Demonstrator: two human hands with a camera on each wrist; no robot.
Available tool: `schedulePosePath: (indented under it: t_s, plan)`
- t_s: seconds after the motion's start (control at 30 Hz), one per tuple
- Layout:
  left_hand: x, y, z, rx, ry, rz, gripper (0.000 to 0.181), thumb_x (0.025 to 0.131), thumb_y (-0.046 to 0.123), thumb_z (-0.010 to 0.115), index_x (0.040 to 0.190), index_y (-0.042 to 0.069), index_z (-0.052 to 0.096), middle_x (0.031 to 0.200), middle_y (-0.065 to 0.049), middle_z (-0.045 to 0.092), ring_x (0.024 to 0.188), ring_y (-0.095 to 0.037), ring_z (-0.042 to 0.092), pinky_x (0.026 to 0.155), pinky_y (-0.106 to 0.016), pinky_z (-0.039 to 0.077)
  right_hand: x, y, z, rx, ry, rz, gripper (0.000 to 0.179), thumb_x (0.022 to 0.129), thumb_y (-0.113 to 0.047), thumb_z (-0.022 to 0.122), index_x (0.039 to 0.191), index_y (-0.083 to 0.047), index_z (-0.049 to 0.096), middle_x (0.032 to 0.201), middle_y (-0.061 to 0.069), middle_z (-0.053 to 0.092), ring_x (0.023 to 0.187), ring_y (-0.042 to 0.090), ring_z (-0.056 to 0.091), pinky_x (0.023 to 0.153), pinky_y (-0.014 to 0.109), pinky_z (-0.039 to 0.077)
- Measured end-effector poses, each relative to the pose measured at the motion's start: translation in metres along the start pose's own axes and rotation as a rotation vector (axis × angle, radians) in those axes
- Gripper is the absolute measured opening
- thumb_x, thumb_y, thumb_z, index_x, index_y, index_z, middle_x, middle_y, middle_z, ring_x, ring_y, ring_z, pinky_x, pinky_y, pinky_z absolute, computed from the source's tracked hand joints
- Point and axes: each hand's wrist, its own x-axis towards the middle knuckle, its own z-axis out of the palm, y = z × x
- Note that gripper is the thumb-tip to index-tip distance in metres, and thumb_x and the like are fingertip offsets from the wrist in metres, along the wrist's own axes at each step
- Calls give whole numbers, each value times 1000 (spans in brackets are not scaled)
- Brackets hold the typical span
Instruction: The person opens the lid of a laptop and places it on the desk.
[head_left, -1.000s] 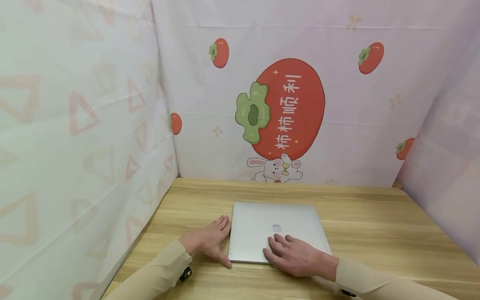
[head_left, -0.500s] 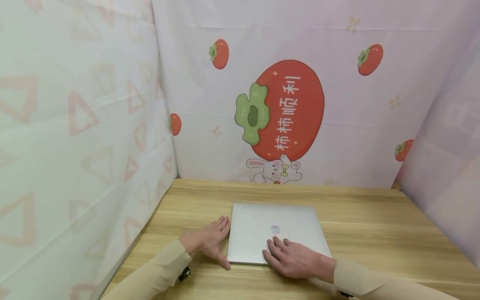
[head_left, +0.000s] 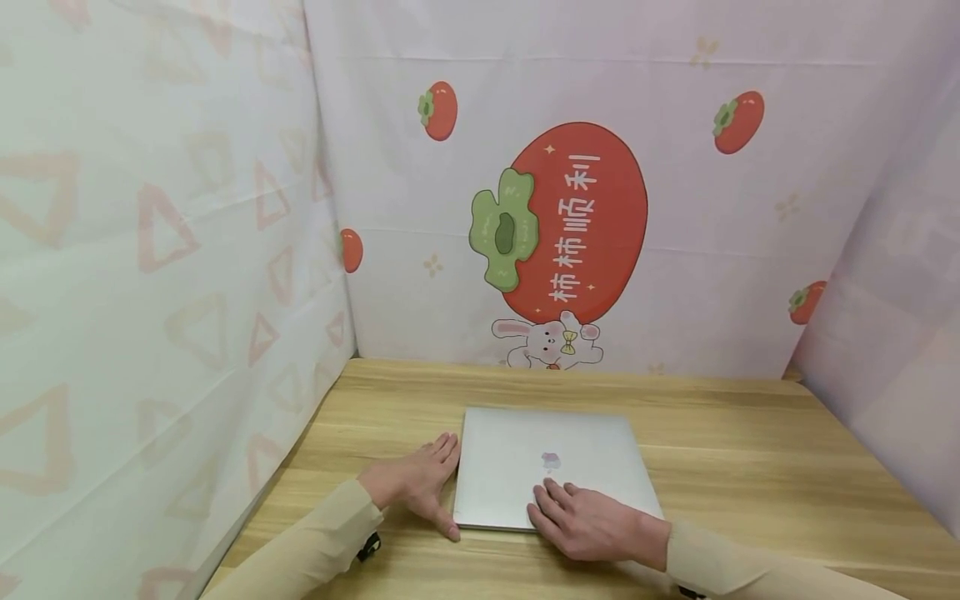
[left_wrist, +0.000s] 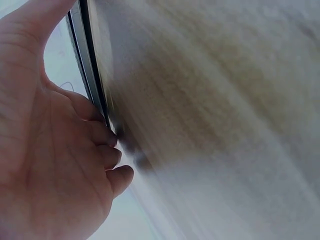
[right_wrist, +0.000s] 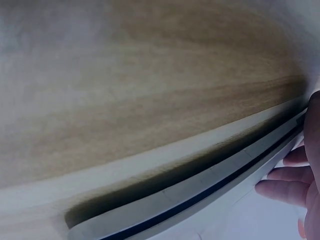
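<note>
A closed silver laptop [head_left: 502, 467] lies flat on the wooden table [head_left: 750, 467], a small pale sticker [head_left: 551, 460] in the middle of its lid. Beside its left edge is my left hand [head_left: 422, 482], fingers stretched along that side and thumb at the front left corner. In the left wrist view, those fingertips come right up to the dark seam of the laptop's edge. My right hand [head_left: 585, 521] rests over the front part of the lid, fingers spread and slightly bent below the sticker. The right wrist view shows its fingers [right_wrist: 282, 192] over the lid, near the front edge.
A cloth printed with red persimmons [head_left: 577, 225] hangs behind the table. Another cloth with pink triangles [head_left: 165, 225] runs down the left side, and a pale one [head_left: 900, 350] stands at the right.
My right fingertips have drawn back slightly from the sticker toward the laptop's front edge. My left hand stays at the laptop's left side, and the head view has tilted a little.
</note>
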Motion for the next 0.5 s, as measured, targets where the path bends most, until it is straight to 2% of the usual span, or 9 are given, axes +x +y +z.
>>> schedulePosePath:
  t_s: [0.27, 0.5]
  plan:
    - [3, -1, 1, 12, 4, -10, 137, 63, 79, 72, 155, -4, 13, 164, -23, 8, 154, -32, 9, 124, -44, 19, 1, 0, 0, 51, 65, 42, 45, 106, -14, 16, 119, -6, 58, 109, 11, 69, 97, 24, 71, 71, 30, 60]
    - [0, 2, -3, 18, 4, -18, 136, 64, 82, 67, 155, -3, 14, 164, -23, 9, 153, -32, 10, 124, -42, 19, 1, 0, 0, 46, 96, 55, 43, 105, -14, 17, 117, -6, 58, 107, 11, 70, 95, 23, 71, 70, 31, 60]
